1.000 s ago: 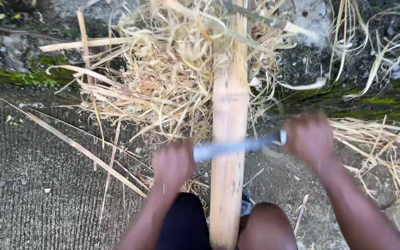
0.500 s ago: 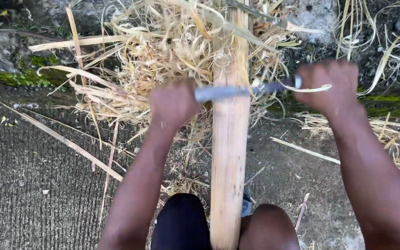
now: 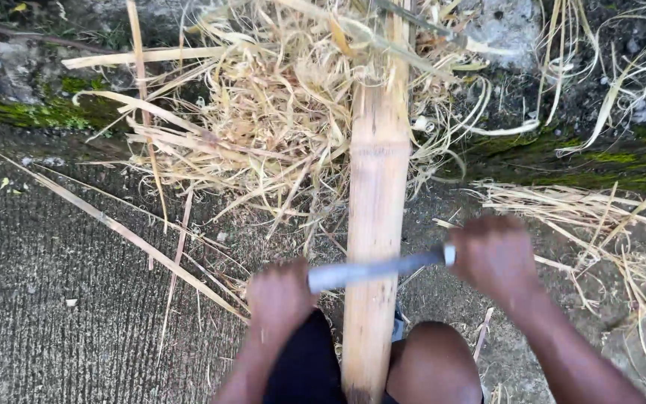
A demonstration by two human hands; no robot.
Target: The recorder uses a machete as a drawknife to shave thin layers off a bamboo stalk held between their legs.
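The concrete ground (image 3: pixel 61 314) fills the lower left of the frame, grey and ribbed, with a mossy stone edge (image 3: pixel 31 112) running across the upper left and again at the right; above the centre lies a big heap of pale bamboo shavings (image 3: pixel 263 127), loose and tangled, with long thin slivers trailing down and left over the concrete; a smaller scatter of strips lies at the right of the frame. Through the middle runs the bamboo pole (image 3: pixel 375 224), straight from the top edge down to the bottom centre, its near end wedged between the person's knees; its surface is pale and scraped, with a node ring showing in the upper half. Across the pole, low in the frame, lies a knife blade (image 3: pixel 375 271), grey metal, set crosswise and touching the bamboo, tilted slightly up to the right. The left hand (image 3: pixel 280 298) sits at lower centre, fingers closed round the blade's left end; the right hand (image 3: pixel 496 256) is right of centre, a little higher, fingers closed round the other end; both are blurred, so the exact grip is hard to make out.
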